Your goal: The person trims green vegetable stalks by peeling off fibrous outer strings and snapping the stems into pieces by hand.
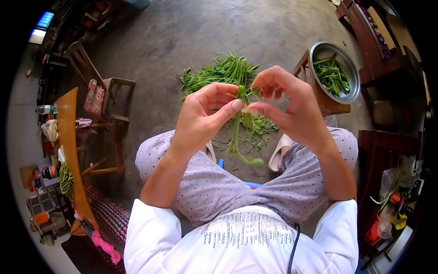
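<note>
Between my hands hangs a green leafy stem [235, 130], its lower end curling out over the gap between my knees. My left hand [207, 109] pinches the stem near its top between thumb and fingers. From the other side, my right hand [289, 100] is closed at the stem's top, thumb tip close to the left thumb and a thin curly shoot by its fingertips. On the floor just beyond my hands lies a heap of green stems [219, 73]. Smaller green trimmings [260, 125] are scattered nearer my feet.
At the right, a metal basin [356, 89] with cut green stems rests on a wooden stool [326, 102]. A wooden chair [102, 89] stands left, near a table edge [68, 132] bearing a bottle [46, 109] and a bundle of long green beans [65, 180].
</note>
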### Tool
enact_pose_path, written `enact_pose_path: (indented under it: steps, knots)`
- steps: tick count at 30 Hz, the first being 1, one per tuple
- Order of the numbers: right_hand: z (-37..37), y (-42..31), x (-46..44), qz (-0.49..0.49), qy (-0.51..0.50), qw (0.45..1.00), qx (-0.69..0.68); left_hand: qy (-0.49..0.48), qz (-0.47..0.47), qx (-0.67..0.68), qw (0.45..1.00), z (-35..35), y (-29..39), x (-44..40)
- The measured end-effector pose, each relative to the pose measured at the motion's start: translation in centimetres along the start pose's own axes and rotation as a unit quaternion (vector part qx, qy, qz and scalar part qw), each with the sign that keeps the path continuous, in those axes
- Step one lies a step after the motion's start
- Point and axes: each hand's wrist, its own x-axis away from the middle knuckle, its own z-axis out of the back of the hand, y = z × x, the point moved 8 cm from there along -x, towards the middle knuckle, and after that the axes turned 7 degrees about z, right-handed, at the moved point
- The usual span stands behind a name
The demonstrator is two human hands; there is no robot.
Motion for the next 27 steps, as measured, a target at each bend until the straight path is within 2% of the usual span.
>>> enact_pose_path:
  steps: [5,12,14,15,16,17,18,20,21,22,23,24,25,27]
  knots:
    - [-0.1,0.0,-0.3,0.031,-0.002,0.999,0.04,-0.049,0.035,0.026,0.998,-1.1,-0.1,0.0]
    - [-0.8,-0.4,0.2,0.068,0.02,0.993,0.089,-0.043,0.032,0.062,0.997,-1.3,-0.5,0.0]
    - [-1.8,1.2,0.6,-0.036,-0.039,0.999,0.003,0.004,-0.057,-0.037,0.998,-0.7,0.3,0.2]
    - [-1.6,1.3,0.7,-0.035,-0.039,0.999,0.002,0.023,-0.043,-0.068,0.996,-0.5,0.7,0.3]
    - [-2.0,2.3,1.0,-0.101,-0.058,0.984,-0.137,0.024,-0.044,-0.068,0.996,-0.2,0.7,0.2]
    - [-2.5,3.0,1.4,-0.164,-0.077,0.944,-0.274,0.01,-0.041,-0.038,0.998,0.0,0.5,0.0]
    - [-1.8,2.6,0.9,-0.148,-0.081,0.925,-0.341,-0.005,-0.038,-0.008,0.999,0.1,0.3,-0.1]
    - [0.4,2.4,0.0,-0.117,-0.039,0.95,-0.287,-0.025,-0.037,0.03,0.999,0.1,0.4,0.0]
    - [0.8,2.5,0.0,-0.103,-0.059,0.966,-0.232,-0.046,-0.035,0.051,0.997,-0.1,0.5,0.1]
    - [1.0,2.5,0.1,-0.102,-0.059,0.966,-0.231,-0.067,-0.034,0.072,0.995,-0.4,0.6,0.2]
    - [1.4,1.7,0.0,-0.047,-0.079,0.993,-0.077,-0.067,-0.035,0.072,0.995,-0.5,0.6,0.2]
    - [1.5,0.9,0.1,0.008,-0.098,0.992,0.078,-0.073,-0.04,0.069,0.994,-0.6,0.6,0.3]
    - [1.6,0.6,0.0,0.022,-0.088,0.99,0.111,-0.079,-0.045,0.066,0.994,-0.8,0.7,0.4]
    - [1.7,0.2,-0.2,0.02,-0.056,0.994,0.093,-0.07,-0.051,0.042,0.995,-0.8,0.6,0.4]
